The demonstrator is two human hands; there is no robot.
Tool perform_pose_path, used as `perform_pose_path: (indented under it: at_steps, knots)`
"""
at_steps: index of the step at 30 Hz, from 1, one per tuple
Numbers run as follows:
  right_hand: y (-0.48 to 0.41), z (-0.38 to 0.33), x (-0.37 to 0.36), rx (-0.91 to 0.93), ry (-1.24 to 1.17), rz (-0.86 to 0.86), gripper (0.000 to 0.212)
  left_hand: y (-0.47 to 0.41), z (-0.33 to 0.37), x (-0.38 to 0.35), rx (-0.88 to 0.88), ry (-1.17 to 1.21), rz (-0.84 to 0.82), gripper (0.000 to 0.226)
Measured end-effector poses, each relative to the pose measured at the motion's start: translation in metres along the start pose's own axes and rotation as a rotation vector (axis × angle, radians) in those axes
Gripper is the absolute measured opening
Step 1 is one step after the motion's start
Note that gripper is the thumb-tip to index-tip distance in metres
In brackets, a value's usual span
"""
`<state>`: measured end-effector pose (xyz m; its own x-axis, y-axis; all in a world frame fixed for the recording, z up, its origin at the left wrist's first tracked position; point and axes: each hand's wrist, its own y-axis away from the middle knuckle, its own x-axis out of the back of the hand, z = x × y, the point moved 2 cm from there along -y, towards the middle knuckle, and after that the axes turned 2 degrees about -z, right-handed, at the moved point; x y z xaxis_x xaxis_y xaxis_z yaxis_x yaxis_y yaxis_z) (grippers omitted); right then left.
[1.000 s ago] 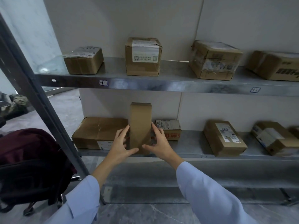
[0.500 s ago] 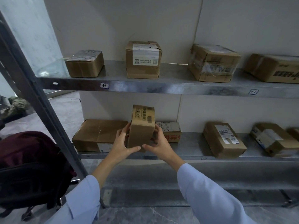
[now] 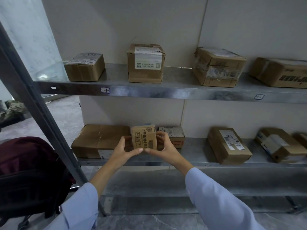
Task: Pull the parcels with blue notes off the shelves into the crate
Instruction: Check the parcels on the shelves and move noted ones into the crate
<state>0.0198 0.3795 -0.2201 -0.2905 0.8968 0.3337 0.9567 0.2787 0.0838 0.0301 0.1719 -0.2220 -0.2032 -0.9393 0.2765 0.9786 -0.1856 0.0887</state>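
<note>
1 parcel (image 3: 144,138) — small, printed — between left hand (image 3: 123,150) and right hand (image 3: 166,149)

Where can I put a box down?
Upper grey metal shelf: bare either side of the labelled cardboard cube. Lower shelf: bare between the red-printed box and slanted brown carton. Crowded where left hand and right hand hold the printed parcel.

Small brown parcel (image 3: 144,138): cardboard, printed face and barcode toward camera, top leaning away. Gripped at both sides by left hand (image 3: 123,150) and right hand (image 3: 166,148), at front of lower shelf (image 3: 196,156). Blue sliver along top edge, blurred. Flat wide parcel (image 3: 99,138) at 9 o'clock, labelled parcel (image 3: 174,136) at 3 o'clock.
</note>
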Motion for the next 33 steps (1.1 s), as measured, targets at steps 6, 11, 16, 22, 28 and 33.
perform_pose_path:
  at_steps: [6,11,16,22,28,33]
  knots:
    - [0.003,-0.002,-0.001,0.023,0.037,0.030,0.092,-0.001,0.001,-0.005,-0.117,-0.035,0.066,0.086]
    - [0.000,-0.002,-0.004,0.032,0.096,0.043,0.104,-0.004,-0.001,-0.005,-0.166,-0.086,0.108,0.080]
    - [-0.001,-0.004,-0.006,0.064,0.036,0.061,0.097,-0.005,-0.002,0.000,-0.204,-0.061,0.077,0.076]
    - [0.002,-0.003,0.006,0.053,-0.034,0.072,0.088,-0.004,0.004,0.013,-0.197,-0.013,-0.067,0.064]
    - [0.013,0.000,0.014,0.059,-0.042,0.012,0.085,-0.017,0.012,0.026,-0.155,-0.045,-0.045,0.059]
    - [0.021,-0.002,0.017,0.087,-0.005,-0.018,0.091,-0.033,0.013,0.037,-0.084,-0.111,0.072,0.088]
